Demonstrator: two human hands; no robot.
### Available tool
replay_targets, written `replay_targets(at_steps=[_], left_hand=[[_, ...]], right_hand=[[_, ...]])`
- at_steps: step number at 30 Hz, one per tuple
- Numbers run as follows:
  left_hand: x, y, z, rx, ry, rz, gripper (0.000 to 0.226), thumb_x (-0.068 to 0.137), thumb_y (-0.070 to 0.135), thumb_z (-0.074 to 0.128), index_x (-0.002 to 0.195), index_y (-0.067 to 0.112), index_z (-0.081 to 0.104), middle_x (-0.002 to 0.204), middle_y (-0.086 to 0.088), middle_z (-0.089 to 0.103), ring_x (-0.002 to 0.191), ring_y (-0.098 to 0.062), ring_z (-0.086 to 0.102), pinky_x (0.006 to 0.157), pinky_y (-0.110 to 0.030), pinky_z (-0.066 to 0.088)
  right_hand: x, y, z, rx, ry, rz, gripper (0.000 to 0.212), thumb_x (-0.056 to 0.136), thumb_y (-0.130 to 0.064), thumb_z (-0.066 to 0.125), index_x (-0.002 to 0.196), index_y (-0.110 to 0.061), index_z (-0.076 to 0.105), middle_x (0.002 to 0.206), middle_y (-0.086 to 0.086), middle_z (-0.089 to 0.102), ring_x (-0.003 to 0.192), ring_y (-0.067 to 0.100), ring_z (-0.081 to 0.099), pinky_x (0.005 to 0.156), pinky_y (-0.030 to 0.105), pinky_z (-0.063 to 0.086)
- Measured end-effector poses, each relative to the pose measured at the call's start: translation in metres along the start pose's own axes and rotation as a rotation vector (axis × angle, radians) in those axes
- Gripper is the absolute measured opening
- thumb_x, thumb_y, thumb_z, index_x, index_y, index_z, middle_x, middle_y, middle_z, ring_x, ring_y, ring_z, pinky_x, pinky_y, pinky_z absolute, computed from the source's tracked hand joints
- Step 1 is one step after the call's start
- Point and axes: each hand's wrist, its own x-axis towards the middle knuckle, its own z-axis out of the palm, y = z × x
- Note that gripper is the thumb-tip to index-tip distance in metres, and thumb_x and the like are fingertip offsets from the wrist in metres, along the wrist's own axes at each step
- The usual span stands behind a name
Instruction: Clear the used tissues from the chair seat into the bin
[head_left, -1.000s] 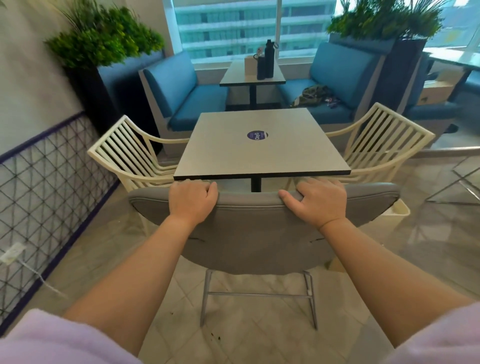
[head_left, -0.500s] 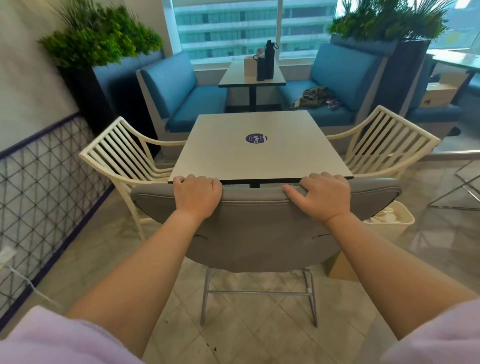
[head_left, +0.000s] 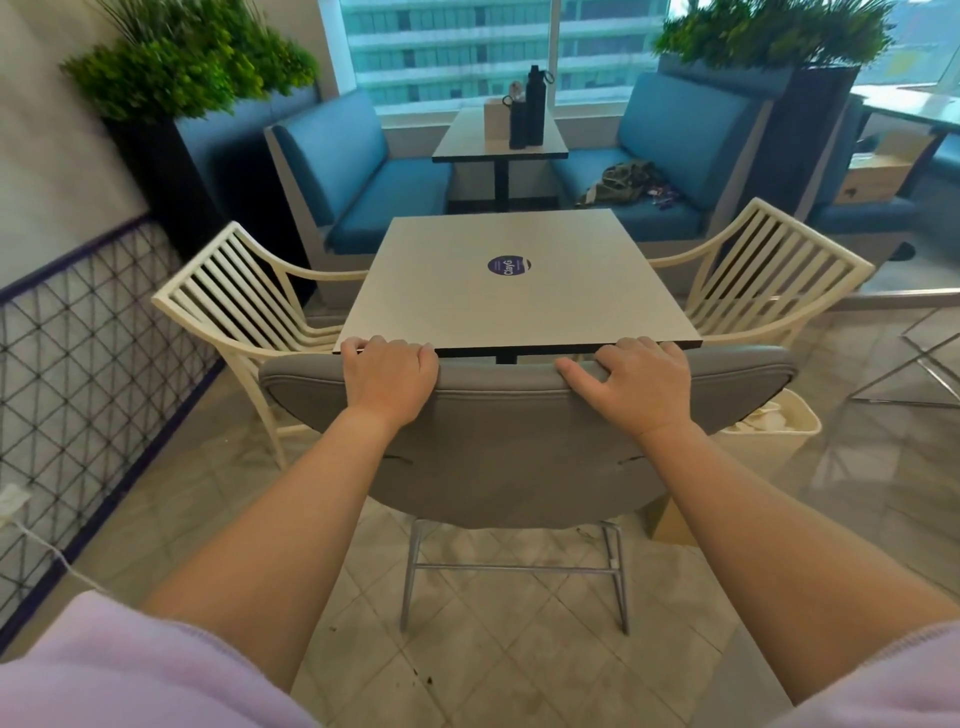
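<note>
A grey padded chair (head_left: 519, 447) on a metal frame stands with its back toward me, tucked against the square table (head_left: 514, 280). My left hand (head_left: 389, 379) grips the top edge of the backrest on the left, fingers curled over it. My right hand (head_left: 639, 384) grips the same edge on the right. The chair's seat is hidden behind the backrest, so no tissues show on it. A cream bin (head_left: 779, 441) sits on the floor just right of the chair, with white crumpled tissues (head_left: 769, 418) inside.
Two cream slatted armchairs (head_left: 234, 301) (head_left: 769, 270) flank the table. Blue booth benches (head_left: 374, 187) and a second table with dark bottles (head_left: 524, 109) lie beyond. A wire fence (head_left: 78, 374) lines the left. A brown cardboard box (head_left: 670, 525) sits under the bin's side.
The chair has slid forward toward the table under both hands, its backrest now at the table's edge. More of the bin shows to the right.
</note>
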Motion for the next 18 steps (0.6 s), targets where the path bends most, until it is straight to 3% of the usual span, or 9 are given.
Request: replay_targets(at_steps=[3, 6, 9, 13, 18], left_hand=[[0.004, -0.001, 0.001, -0.060, -0.060, -0.026, 0.028, 0.092, 0.016, 0.027, 0.070, 0.016, 0.045, 0.073, -0.002, 0.052, 0.071, -0.023, 0.039, 0.076, -0.039, 0.029], [0.010, -0.003, -0.004, -0.164, -0.148, -0.068, 0.044, 0.094, 0.030, 0.024, 0.070, 0.013, 0.056, 0.080, -0.004, 0.060, 0.074, -0.024, 0.047, 0.077, -0.039, 0.026], [0.011, -0.002, -0.009, -0.231, -0.111, -0.070, 0.047, 0.095, 0.037, 0.026, 0.074, 0.013, 0.060, 0.083, -0.007, 0.062, 0.077, -0.025, 0.052, 0.080, -0.041, 0.030], [0.025, 0.003, -0.013, -0.237, -0.137, -0.008, 0.043, 0.094, 0.041, 0.029, 0.089, 0.017, 0.063, 0.097, -0.005, 0.065, 0.089, -0.026, 0.054, 0.082, -0.043, 0.029], [0.058, 0.000, -0.022, -0.182, -0.341, 0.063, 0.044, 0.094, 0.047, 0.026, 0.116, 0.023, 0.056, 0.121, -0.006, 0.056, 0.110, -0.027, 0.047, 0.093, -0.049, 0.030]], right_hand=[[0.001, 0.003, -0.004, 0.011, -0.050, -0.018, 0.075, 0.082, -0.071, 0.015, 0.064, -0.016, 0.062, 0.064, 0.000, 0.061, 0.067, 0.020, 0.055, 0.068, 0.032, 0.036], [0.000, 0.004, -0.010, 0.035, -0.093, -0.012, 0.075, 0.082, -0.071, 0.013, 0.076, -0.017, 0.065, 0.075, 0.000, 0.065, 0.077, 0.021, 0.056, 0.073, 0.033, 0.033], [0.012, -0.005, -0.020, 0.095, -0.270, 0.075, 0.067, 0.089, -0.065, 0.019, 0.100, -0.018, 0.066, 0.103, 0.005, 0.067, 0.101, 0.026, 0.056, 0.096, 0.048, 0.031], [0.042, -0.022, -0.029, 0.143, -0.477, 0.130, 0.064, 0.092, -0.062, 0.017, 0.135, -0.023, 0.045, 0.140, 0.008, 0.048, 0.130, 0.031, 0.039, 0.109, 0.063, 0.010], [0.075, -0.046, -0.028, 0.154, -0.588, 0.105, 0.062, 0.093, -0.061, 0.019, 0.142, -0.025, 0.031, 0.149, 0.007, 0.036, 0.136, 0.031, 0.032, 0.110, 0.063, 0.009]])
